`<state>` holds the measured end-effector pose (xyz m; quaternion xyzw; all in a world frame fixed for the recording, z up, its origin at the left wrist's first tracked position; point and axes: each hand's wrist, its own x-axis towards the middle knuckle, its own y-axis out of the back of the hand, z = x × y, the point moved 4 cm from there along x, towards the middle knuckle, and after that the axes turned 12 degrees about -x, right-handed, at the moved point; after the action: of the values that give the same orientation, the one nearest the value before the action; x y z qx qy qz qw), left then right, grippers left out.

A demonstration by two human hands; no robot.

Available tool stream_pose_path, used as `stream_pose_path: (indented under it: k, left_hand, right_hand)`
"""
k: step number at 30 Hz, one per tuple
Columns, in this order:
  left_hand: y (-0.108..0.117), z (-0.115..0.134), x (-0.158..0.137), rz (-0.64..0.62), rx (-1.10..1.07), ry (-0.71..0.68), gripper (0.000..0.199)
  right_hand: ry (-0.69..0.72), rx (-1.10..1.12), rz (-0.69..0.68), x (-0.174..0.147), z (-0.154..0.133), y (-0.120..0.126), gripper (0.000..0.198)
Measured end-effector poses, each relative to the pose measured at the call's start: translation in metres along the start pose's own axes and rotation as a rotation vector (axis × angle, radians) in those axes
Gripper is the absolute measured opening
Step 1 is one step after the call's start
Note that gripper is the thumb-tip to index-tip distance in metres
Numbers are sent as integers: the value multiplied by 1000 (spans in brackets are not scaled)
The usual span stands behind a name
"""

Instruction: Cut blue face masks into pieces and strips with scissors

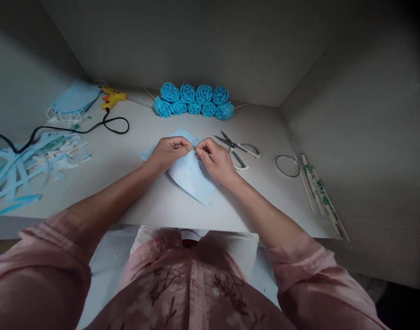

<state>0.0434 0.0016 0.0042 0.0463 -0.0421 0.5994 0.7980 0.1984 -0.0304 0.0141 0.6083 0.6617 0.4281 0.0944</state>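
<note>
A light blue sheet (192, 179) that looks like face mask fabric lies on the table under my hands, its lower corner pointing toward me. Coming in from the left, my left hand (167, 153) is closed, thumb and fingers pinching the sheet near its upper middle. My right hand (215, 158) pinches right beside it, the two sets of fingertips almost touching. A small raised fold or bit of material shows between them, too small to make out. Just right of my right hand, scissors (235, 147) with pale handles lie with their blades slightly apart.
Blue fabric roses (194, 98) are stacked along the back wall. At the left are face masks (74, 97), a yellow glue gun (111, 97) with its black cord (89, 131), and fabric scraps (27, 167). A wire ring (287, 166) and several sticks (322, 192) lie at the right.
</note>
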Motion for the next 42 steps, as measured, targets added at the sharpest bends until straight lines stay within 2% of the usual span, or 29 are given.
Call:
stream_pose_path:
  k: [6,9,13,17,23,30,37,42]
  left_hand:
    - [2,7,0,35,65,-80,22]
    - [3,9,-1,56,111,-111,22]
    - [4,7,0,110,99,-99,20]
    - [4,0,1,151,-2,-42,21]
    - [0,-7,0,54,-83,10,27]
    - [-6,-3,-3,-14,-150,17,21]
    - [1,-5,-1,134,-241,61,20]
    - [17,3,6,278,-356,-82,13]
  right_hand:
    - [-118,136,-54,1,9,-2,29]
    - [-124,133,-103,1,12,-7,30]
    - [-121,129,-83,2,14,-9,28]
    - [-123,137,-82,2,14,-8,28]
    - [-107,92,-67,1,15,-7,28]
    - [-78,103,-14,0,12,-6,28]
    - [-102,133,-24,1,9,-8,28]
    - [-139,112,-38,1,12,-8,27]
